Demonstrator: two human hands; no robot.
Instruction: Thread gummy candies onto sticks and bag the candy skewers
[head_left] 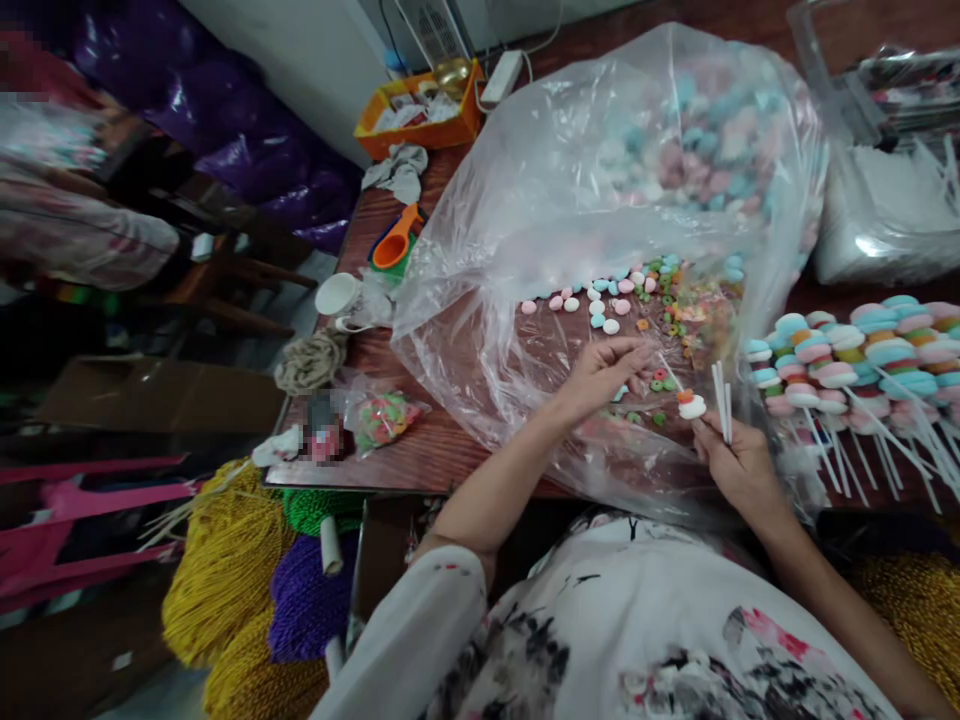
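Right hand (741, 462) — white sticks (723, 405) held, bag (577, 130) near

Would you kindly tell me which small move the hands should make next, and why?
Probably the left hand should thread one of the loose puffs onto the stick in the right hand: it carries only a white puff with an orange ring above it, its upper part looks bare, and the skewers on the right alternate puffs and rings.

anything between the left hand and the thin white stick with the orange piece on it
Nothing visible stands between the left hand and the upper end of the thin white stick; whether they touch is unclear.
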